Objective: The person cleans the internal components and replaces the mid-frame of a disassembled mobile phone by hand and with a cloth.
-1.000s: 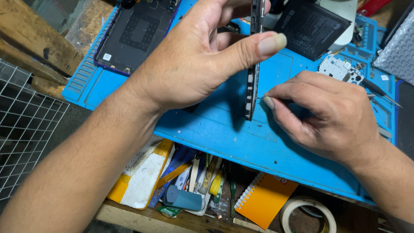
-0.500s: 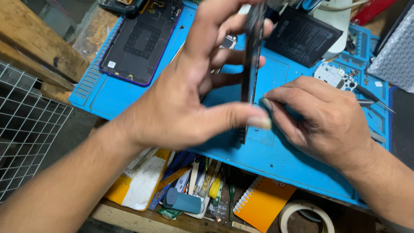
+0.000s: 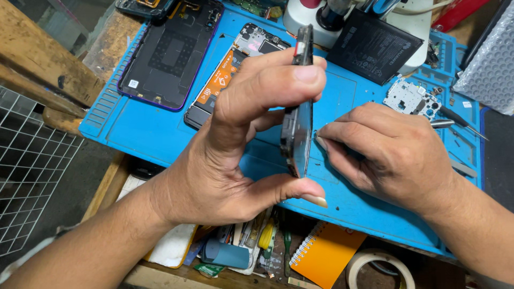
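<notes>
My left hand (image 3: 235, 155) holds a dark phone frame (image 3: 299, 120) upright on its edge above the blue work mat (image 3: 139, 128), thumb under the lower end and fingers over the top. My right hand (image 3: 388, 152) rests on the mat beside it, fingertips pinched against the frame's right edge around a small thin tool that is mostly hidden. Behind the left hand lies an opened phone body with an orange strip (image 3: 219, 80).
A black back cover (image 3: 168, 53) lies at the mat's far left, a black battery (image 3: 372, 45) and a small circuit board (image 3: 409, 96) at the far right, tweezers (image 3: 452, 123) beside them. Below the mat are an orange notebook (image 3: 324, 254), a tape roll (image 3: 375, 267) and several tools. A wire grid (image 3: 27, 171) stands left.
My left hand shifted its grip, thumb now under the lower end, and brought the frame nearer. The view moved down and left. My right hand stays pinched at the frame's edge.
</notes>
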